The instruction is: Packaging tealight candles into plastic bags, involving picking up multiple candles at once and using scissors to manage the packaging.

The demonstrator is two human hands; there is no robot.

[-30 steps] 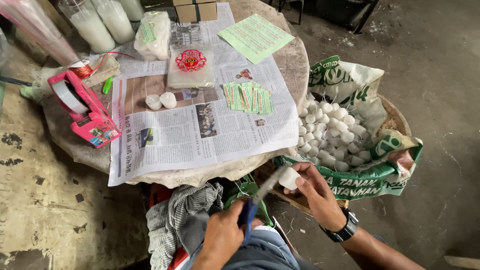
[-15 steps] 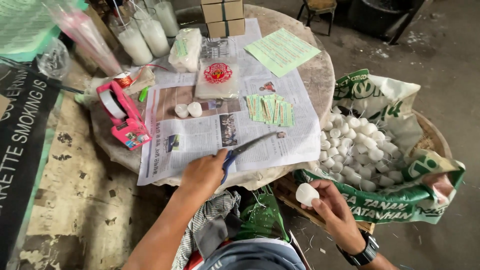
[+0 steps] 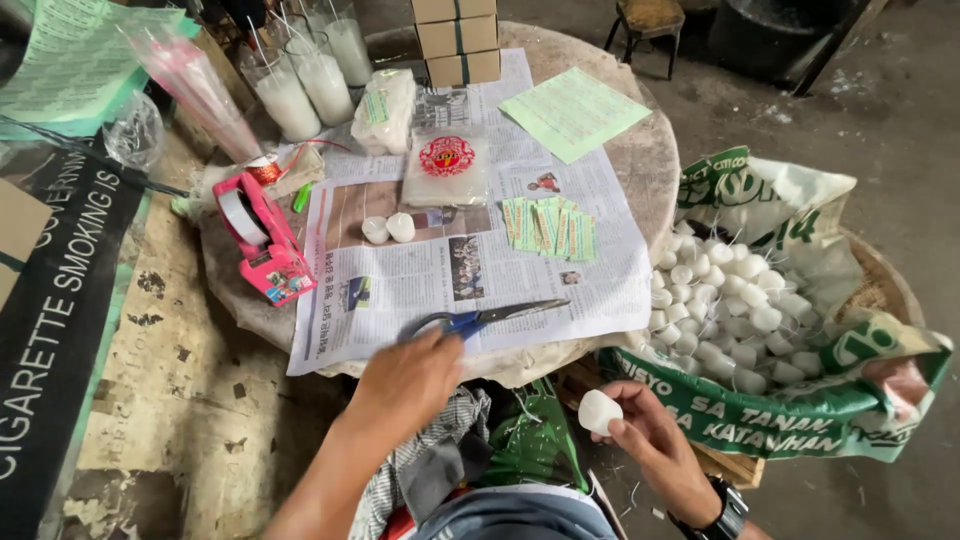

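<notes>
Newspaper (image 3: 520, 275) covers the round desk (image 3: 640, 150); blue-handled scissors (image 3: 480, 318) lie on it under the left hand (image 3: 405, 380), grip loose. Right hand (image 3: 650, 440) pinches a white candle (image 3: 598, 411) below the edge.

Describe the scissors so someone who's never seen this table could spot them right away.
Find the round table covered by a newspaper. At the newspaper's near edge, under the left hand, lie the scissors. They are the only blue-handled metal tool there, blades shut and pointing right.
</notes>
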